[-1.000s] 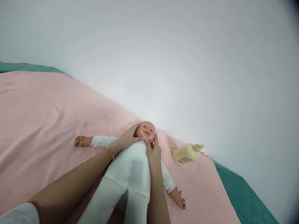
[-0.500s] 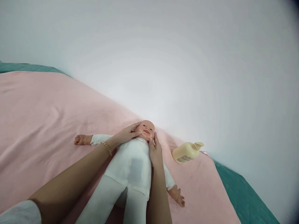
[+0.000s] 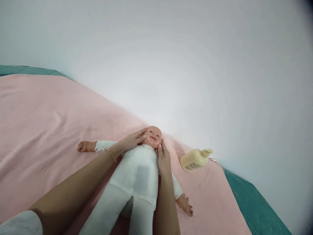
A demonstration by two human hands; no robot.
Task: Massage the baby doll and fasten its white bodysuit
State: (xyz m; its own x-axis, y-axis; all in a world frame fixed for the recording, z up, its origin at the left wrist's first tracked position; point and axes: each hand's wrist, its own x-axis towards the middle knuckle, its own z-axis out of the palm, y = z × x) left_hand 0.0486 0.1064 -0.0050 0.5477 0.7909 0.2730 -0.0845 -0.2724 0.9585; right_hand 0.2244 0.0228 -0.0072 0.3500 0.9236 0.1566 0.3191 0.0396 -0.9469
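A baby doll (image 3: 137, 176) in white clothes lies on its back on a pink blanket (image 3: 49, 124), arms spread. Its head (image 3: 153, 136) points away from me. My left hand (image 3: 130, 141), with a gold bracelet at the wrist, lies flat with fingers stretched against the doll's left cheek as I see it. My right hand (image 3: 163, 158) rests with straight fingers along the other cheek. Neither hand holds anything.
A cream pump bottle (image 3: 195, 159) lies on its side on the blanket, right of the doll. A teal sheet (image 3: 254, 209) shows beyond the blanket's right edge and at the far left. A white wall rises behind.
Both hands have slid a little down from the doll's head toward its cheeks and chin. The doll and bottle have stayed in place.
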